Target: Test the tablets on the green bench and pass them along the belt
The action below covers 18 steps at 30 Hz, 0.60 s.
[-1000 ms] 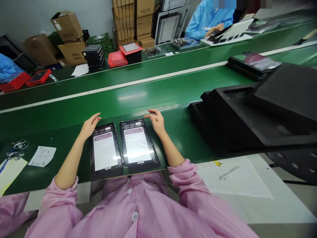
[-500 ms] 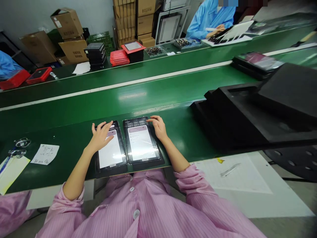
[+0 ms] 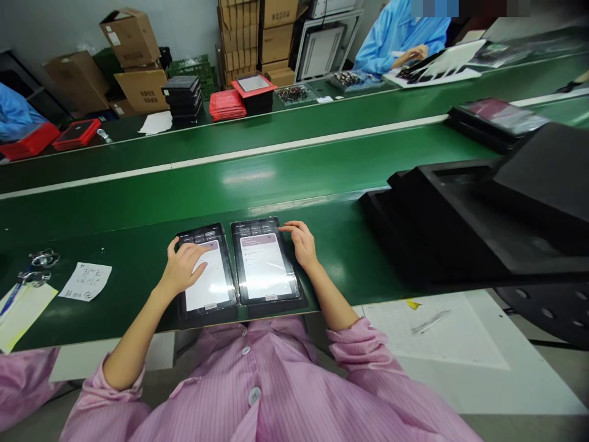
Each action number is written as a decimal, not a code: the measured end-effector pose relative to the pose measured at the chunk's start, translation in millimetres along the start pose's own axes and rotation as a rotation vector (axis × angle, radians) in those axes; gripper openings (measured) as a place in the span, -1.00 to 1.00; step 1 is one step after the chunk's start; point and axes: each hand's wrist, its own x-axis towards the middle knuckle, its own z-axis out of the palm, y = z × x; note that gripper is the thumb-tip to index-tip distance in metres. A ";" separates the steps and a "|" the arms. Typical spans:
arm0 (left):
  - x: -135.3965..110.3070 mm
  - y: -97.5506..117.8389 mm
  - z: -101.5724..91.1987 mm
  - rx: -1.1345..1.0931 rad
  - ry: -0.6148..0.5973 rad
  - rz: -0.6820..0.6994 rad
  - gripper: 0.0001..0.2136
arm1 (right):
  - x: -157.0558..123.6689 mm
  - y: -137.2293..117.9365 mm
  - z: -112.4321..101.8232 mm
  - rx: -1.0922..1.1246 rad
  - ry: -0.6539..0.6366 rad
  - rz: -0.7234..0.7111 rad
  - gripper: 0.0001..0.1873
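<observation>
Two tablets with lit screens lie side by side on the green bench in front of me, each on a dark base. Over the upper part of the left tablet (image 3: 209, 288) is my left hand (image 3: 181, 265), fingers spread and one fingertip at the screen's mauve banner. My right hand (image 3: 301, 244) is at the upper right edge of the right tablet (image 3: 265, 273), its index finger stretched toward the frame and the other fingers loosely bent. Neither hand grips anything. Both screens show a mostly white page under a dark strip of buttons.
A large black foam tray (image 3: 460, 227) takes up the bench's right side. Left lie a handwritten note (image 3: 86, 281) and a yellowish paper (image 3: 27, 313). Beyond the green conveyor (image 3: 248, 175), a person in blue (image 3: 391, 40) sits near red trays (image 3: 227, 105).
My left hand has slid down from the button strip to the banner of the left tablet. My right hand has shifted slightly right, off the right tablet's corner. The view has tilted slightly.
</observation>
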 end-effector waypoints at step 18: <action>56.8 -21.3 3.7 0.040 -0.260 -0.154 -0.24 | -28.1 2.3 -10.9 -0.186 -0.066 -0.045 -0.30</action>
